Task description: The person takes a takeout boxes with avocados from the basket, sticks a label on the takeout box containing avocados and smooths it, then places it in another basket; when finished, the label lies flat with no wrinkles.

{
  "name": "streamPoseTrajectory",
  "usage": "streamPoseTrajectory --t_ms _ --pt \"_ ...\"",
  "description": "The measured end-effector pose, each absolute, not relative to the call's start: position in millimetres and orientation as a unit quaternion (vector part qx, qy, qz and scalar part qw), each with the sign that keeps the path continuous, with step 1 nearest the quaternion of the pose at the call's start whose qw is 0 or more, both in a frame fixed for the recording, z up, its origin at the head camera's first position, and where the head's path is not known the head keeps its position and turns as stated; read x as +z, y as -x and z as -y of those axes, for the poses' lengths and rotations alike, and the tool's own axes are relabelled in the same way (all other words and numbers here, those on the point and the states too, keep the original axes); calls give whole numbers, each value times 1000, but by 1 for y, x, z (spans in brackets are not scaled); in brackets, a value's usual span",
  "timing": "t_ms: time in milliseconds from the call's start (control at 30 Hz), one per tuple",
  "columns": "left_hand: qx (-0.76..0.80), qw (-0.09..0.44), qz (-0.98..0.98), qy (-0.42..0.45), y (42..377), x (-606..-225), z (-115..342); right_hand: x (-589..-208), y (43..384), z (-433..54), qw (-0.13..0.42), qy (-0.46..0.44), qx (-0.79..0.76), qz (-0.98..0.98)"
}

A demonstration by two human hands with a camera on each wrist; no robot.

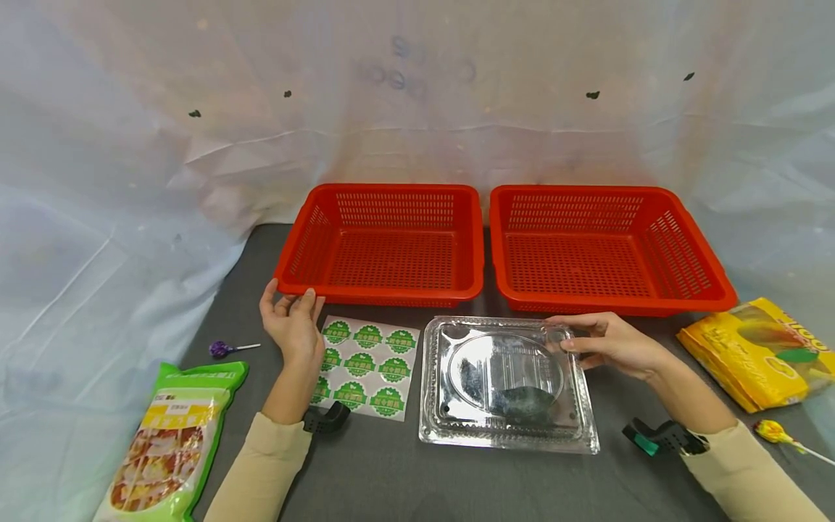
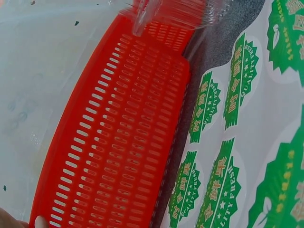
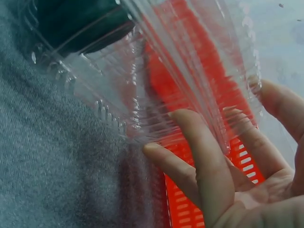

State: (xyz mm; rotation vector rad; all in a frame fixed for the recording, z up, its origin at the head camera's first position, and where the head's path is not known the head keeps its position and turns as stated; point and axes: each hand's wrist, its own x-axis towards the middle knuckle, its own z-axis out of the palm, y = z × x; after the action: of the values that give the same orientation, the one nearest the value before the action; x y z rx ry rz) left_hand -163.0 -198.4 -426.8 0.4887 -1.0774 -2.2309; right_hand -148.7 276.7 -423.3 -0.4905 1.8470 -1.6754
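Observation:
My right hand [image 1: 603, 341] grips the back right corner of a clear plastic clamshell box [image 1: 450, 428], thumb and fingers on either side of its edge. The box looks closed, and a dark green rounded thing [image 1: 525, 403] shows through its front part. In the right wrist view the clear plastic [image 3: 109, 95] lies between thumb and fingers. Over on the left, my left hand [image 1: 295, 326] holds the front left corner of a red plastic basket [image 1: 385, 296] by its rim. A fingertip [image 2: 41, 221] shows at that rim in the left wrist view.
A second red basket [image 1: 607, 299] stands to the right. Between left hand and box lies a sheet of green round stickers [image 1: 359, 364]. A purple lollipop [image 1: 220, 349] and green food bag [image 1: 176, 442] lie left; a yellow bag [image 1: 759, 355] and yellow lollipop [image 1: 773, 431] right.

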Motion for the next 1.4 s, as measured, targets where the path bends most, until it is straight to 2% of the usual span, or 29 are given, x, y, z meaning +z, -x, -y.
streamPoseTrajectory --t_ms 633,800,933,1033,1100,1200,1300,1400 --pt "-850 290 402 -177 161 -425 201 -432 145 -277 285 155 -616 -718" --pt "-864 262 401 -156 156 -424 206 -432 139 -278 264 151 -631 -714" --pt "-862 233 422 -155 148 -424 216 -431 133 -279 228 139 -663 -700" --pt "-837 187 482 -181 143 -428 230 -431 129 -281 198 133 -689 -684" --pt "-791 131 566 -189 140 -435 241 -431 126 -282 184 132 -700 -678" --pt "-634 68 757 -142 139 -448 254 -432 121 -285 167 132 -708 -673" --pt "-438 63 893 -82 139 -458 261 -432 117 -286 154 133 -710 -675" --pt "-317 46 945 -71 139 -460 260 -431 115 -286 146 135 -705 -680"
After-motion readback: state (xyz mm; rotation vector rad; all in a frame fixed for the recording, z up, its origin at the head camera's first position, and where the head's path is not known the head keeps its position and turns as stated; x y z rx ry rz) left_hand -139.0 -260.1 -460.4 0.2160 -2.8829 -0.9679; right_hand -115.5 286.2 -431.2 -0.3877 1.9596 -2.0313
